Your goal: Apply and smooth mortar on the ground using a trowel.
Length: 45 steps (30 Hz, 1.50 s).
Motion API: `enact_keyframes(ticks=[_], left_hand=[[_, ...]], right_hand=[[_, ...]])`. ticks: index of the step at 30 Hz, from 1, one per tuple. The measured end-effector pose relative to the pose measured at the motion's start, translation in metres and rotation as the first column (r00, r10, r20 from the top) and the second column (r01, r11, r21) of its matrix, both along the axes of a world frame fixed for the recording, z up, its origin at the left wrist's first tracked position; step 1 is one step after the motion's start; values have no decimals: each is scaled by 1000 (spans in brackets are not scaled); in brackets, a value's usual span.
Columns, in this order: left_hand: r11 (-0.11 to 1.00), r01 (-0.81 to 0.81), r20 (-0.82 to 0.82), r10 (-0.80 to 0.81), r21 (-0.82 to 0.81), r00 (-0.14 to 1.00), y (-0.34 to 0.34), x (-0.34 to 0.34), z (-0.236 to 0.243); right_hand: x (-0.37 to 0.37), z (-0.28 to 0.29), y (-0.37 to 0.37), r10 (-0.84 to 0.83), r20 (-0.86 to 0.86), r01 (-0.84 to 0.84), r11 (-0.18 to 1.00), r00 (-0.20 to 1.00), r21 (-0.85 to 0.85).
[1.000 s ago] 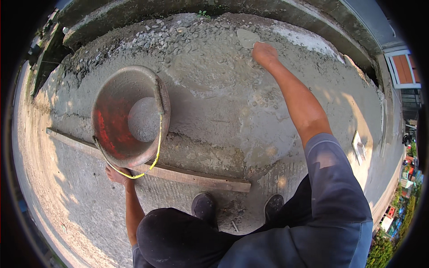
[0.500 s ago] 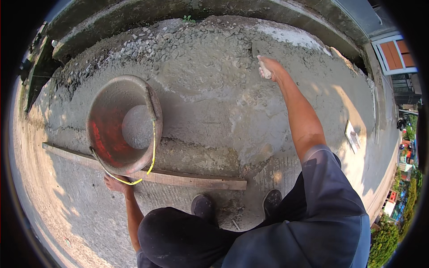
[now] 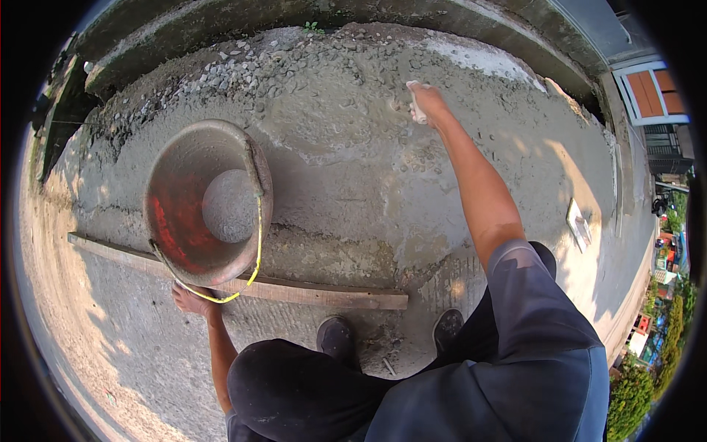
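My right hand (image 3: pixel 424 102) is closed on the pale handle of a trowel, whose blade is hard to make out in the wet, pebbly cement (image 3: pixel 331 125). At lower left, my left hand (image 3: pixel 191 299) is low against a long wooden board (image 3: pixel 331 293), just below the bucket's rim, its fingers partly hidden; I cannot tell whether it grips anything. The round, cement-coated bucket (image 3: pixel 169 199) has red patches inside, some grey residue on its bottom and a cord handle with yellow on it. A flat float (image 3: pixel 579 225) lies on the cement at the right.
Loose gravel (image 3: pixel 232 70) lines the far edge beneath a low concrete wall (image 3: pixel 191 29) with a dark gap. Rougher grey paving (image 3: pixel 125 339) lies under my feet and at left. An orange-and-white framed panel (image 3: pixel 648 92) stands at right, with greenery beyond.
My right hand has moved down from the far edge, turned, then shifted slightly left and up, and the trowel's blade has dropped from clear view. My left hand stays by the board.
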<state>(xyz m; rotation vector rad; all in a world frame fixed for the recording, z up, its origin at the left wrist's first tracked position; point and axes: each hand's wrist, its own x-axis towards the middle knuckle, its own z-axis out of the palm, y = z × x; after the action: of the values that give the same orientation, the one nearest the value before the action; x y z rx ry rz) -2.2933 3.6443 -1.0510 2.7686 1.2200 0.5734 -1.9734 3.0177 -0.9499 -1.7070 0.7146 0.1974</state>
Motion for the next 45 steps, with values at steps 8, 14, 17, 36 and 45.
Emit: enact_keyframes(ticks=[8,14,17,36,45], left_hand=[[999,41,60,-42,9,997,-10,8,-3],[999,30,20,-31,36,999,1,-6,10],[999,37,8,-37,-13,999,-15,8,7],[997,35,2,-35,68,999,17,-14,3],[987,143,13,-144,73,989,-1,-2,-6]], right_hand=[[57,-31,5,224,-64,-232,910,973,-345],[23,7,71,335,-51,-337,911,941,-239],[-23,5,-5,-63,-47,52,978,997,-201],[-16,-8,138,216,24,-211,969,976,-130],[17,-32,115,315,-93,-312,769,944,-559]])
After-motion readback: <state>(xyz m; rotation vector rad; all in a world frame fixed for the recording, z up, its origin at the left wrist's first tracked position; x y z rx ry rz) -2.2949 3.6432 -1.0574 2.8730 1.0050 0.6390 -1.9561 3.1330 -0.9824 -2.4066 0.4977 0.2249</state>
